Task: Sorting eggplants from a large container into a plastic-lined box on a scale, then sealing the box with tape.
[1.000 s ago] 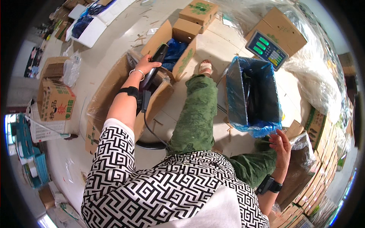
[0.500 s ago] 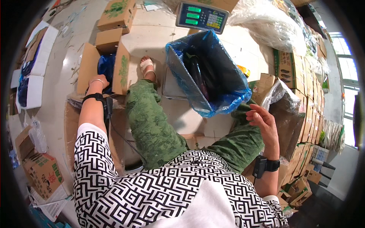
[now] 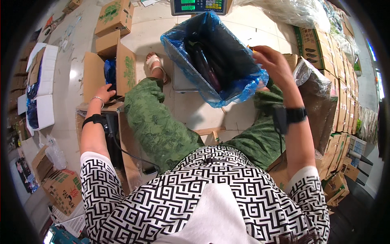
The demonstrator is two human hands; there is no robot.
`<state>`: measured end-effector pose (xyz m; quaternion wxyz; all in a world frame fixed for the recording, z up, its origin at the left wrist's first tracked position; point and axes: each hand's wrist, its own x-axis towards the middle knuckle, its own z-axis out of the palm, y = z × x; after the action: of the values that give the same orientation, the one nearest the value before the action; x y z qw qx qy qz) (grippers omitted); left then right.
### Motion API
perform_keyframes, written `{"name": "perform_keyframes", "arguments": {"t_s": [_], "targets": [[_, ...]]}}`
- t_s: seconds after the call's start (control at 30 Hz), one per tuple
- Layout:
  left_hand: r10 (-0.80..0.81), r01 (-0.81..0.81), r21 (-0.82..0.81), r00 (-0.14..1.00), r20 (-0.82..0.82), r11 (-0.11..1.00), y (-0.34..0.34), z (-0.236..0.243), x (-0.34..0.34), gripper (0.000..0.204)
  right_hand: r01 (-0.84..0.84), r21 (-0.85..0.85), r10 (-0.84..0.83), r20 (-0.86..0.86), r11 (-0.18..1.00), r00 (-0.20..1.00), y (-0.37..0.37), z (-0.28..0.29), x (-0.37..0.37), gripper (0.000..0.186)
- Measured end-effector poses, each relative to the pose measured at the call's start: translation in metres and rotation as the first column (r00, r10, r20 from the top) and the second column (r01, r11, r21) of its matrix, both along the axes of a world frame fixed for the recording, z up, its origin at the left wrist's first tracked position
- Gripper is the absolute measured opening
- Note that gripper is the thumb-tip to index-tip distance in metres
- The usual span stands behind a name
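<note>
A box lined with blue plastic (image 3: 178, 61) stands tilted on the scale platform (image 3: 183, 84). Dark purple eggplants (image 3: 207, 69) lie inside it. My right hand (image 3: 273, 63) is beyond its right rim, slightly blurred, with fingers bent. A small yellow-orange thing (image 3: 254, 49) shows at those fingertips; my hand covers most of it, so I cannot tell whether it is gripped. My left hand (image 3: 105, 93) is at the near edge of an open cardboard box (image 3: 92, 73), fingers apart and holding nothing visible. Blue plastic (image 3: 109, 73) shows inside that box.
The scale's display (image 3: 199, 6) stands behind the lined box. Closed cartons (image 3: 115, 18) are at the far left, and stacked cartons (image 3: 331, 81) line the right. Clear plastic sheeting (image 3: 280, 16) lies at the back right. White foam boxes (image 3: 45, 89) sit left.
My right hand has moved up and forward from beside the lined box's near corner to the yellow thing. My left hand has drawn back to the cardboard box's near edge. The view has shifted.
</note>
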<state>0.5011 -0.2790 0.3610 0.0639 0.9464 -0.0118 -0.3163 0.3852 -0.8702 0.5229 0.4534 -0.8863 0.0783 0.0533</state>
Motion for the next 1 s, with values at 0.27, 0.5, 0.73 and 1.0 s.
{"name": "perform_keyframes", "arguments": {"t_s": [0.27,0.5,0.73,1.0], "targets": [[0.061,-0.016,-0.378,0.992,0.108,0.925,-0.059,0.058,0.011,0.056,-0.195,-0.369,0.112,-0.234,0.909,0.966,0.086,-0.141,0.056,0.064],[0.147,-0.112,-0.874,0.988,-0.047,0.473,-0.226,0.14,-0.022,0.049,-0.138,-0.372,0.037,-0.266,0.918,0.963,0.124,-0.159,0.064,0.071],[0.514,-0.649,-0.747,0.694,-0.503,0.145,-0.306,0.075,-0.052,0.07,-0.308,-0.347,0.197,-0.321,0.886,0.927,0.109,-0.164,0.075,0.064],[0.558,-0.674,-0.699,0.684,-0.469,0.238,-0.321,0.06,-0.083,0.095,-0.337,-0.574,0.191,-0.3,0.747,0.935,0.098,-0.16,0.066,0.069]]}}
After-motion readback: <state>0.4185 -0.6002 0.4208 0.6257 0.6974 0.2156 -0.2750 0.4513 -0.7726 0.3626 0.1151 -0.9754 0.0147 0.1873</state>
